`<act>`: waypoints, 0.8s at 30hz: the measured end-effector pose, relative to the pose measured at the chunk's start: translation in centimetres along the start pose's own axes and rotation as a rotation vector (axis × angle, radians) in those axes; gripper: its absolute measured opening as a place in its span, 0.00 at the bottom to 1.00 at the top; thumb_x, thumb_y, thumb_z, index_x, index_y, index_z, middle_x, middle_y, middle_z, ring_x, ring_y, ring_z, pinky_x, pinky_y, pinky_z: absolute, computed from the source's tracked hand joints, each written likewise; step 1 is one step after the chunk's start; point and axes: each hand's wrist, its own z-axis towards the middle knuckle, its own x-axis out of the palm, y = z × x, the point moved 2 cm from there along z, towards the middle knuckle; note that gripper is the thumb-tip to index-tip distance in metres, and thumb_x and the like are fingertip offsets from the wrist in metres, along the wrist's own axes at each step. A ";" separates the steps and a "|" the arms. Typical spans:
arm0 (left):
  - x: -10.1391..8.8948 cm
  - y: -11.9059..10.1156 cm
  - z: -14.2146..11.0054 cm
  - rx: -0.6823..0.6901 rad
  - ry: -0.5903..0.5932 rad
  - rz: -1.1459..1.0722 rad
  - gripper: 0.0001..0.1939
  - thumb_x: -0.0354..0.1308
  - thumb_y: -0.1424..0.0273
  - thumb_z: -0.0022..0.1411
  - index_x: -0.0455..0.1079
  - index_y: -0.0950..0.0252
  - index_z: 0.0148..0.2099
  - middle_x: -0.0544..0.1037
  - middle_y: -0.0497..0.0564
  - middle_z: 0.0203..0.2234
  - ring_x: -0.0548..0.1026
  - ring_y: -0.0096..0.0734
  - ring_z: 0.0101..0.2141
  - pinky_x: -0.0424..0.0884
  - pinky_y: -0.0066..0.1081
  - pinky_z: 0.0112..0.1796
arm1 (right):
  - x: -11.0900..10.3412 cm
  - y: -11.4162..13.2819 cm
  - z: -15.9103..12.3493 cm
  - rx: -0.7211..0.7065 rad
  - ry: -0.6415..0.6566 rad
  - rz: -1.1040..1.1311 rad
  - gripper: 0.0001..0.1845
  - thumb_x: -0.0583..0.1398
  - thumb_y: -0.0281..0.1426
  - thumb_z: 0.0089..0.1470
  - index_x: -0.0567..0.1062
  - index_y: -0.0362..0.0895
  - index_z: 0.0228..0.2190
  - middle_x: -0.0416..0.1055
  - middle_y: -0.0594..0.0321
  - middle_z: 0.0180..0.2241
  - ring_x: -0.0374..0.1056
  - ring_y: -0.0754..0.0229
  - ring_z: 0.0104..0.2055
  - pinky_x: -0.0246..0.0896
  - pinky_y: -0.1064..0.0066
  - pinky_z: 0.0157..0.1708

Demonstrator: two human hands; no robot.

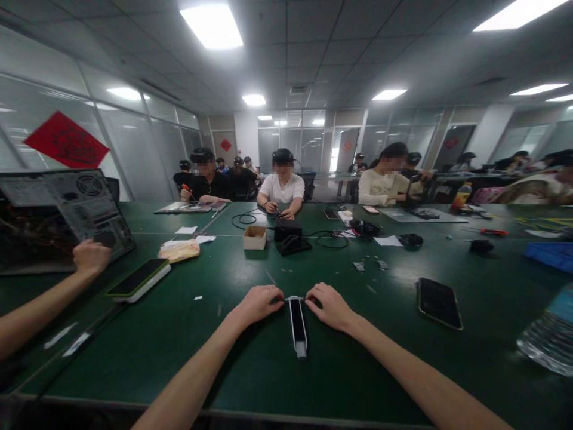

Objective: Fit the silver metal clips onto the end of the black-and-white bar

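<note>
So my left hand (262, 306) and right hand (330, 306) are both curling in at the far end of this slim white device (297, 325), which is lying on the desk (358, 373) right between them, pale narrow end pointing back at me. My fingers are bunching up by its two far corners; honestly can't tell if either set is clamping something tiny or just touching. For doing this well, I'm thinking light, even contact from both sides and wrists low, so the thing isn't skating or twisting.

Desk's green and kinda glossy, with a phone (439, 303) lying off to my right near a water bottle (550, 328), and a small cardboard box (255, 240) sitting beside a black box (289, 230) farther out. On my left a neighbour's fist (92, 257) is showing in front of a computer case (96, 200). Busy room too: people are sitting across from me, ceiling lights (212, 27) are glowing, and a red diamond decoration (67, 140) is hanging by the glass wall.
</note>
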 end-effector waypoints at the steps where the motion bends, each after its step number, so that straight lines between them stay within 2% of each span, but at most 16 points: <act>1: 0.1 0.0 0.0 -0.002 -0.001 -0.004 0.07 0.54 0.69 0.62 0.70 0.61 0.42 0.76 0.47 0.35 0.74 0.29 0.35 0.66 0.24 0.35 | 0.0 0.0 0.0 0.000 -0.003 0.002 0.09 0.54 0.32 0.58 0.73 0.42 0.35 0.69 0.58 0.35 0.63 0.59 0.37 0.60 0.67 0.38; 9: 0.9 -0.1 0.1 -0.011 -0.012 -0.033 0.09 0.51 0.66 0.65 0.70 0.60 0.44 0.76 0.47 0.37 0.74 0.29 0.36 0.67 0.26 0.37 | -0.3 0.4 0.0 -0.016 0.034 0.011 0.10 0.53 0.31 0.60 0.73 0.42 0.37 0.69 0.58 0.38 0.64 0.60 0.39 0.61 0.68 0.38; 14: 0.4 -0.5 0.1 -0.025 0.004 -0.044 0.12 0.49 0.63 0.66 0.70 0.61 0.45 0.76 0.48 0.37 0.74 0.29 0.36 0.67 0.25 0.36 | -2.4 -1.5 0.2 -0.107 0.023 -0.105 0.10 0.52 0.30 0.60 0.73 0.42 0.39 0.70 0.58 0.39 0.64 0.59 0.40 0.60 0.66 0.40; 18: 0.1 -0.7 0.1 -0.047 -0.028 -0.036 0.12 0.46 0.64 0.67 0.70 0.62 0.44 0.76 0.49 0.38 0.74 0.30 0.36 0.67 0.26 0.36 | -4.5 -4.4 -0.2 0.003 -0.013 -0.193 0.12 0.51 0.28 0.61 0.74 0.41 0.39 0.69 0.56 0.40 0.64 0.58 0.41 0.59 0.65 0.43; 24: 0.3 -0.8 0.1 -0.057 -0.069 -0.027 0.13 0.45 0.65 0.68 0.69 0.62 0.43 0.75 0.49 0.37 0.74 0.30 0.35 0.67 0.27 0.36 | -4.7 -6.6 -0.9 0.124 0.141 -0.149 0.13 0.53 0.30 0.59 0.76 0.43 0.38 0.70 0.57 0.39 0.66 0.58 0.41 0.60 0.68 0.42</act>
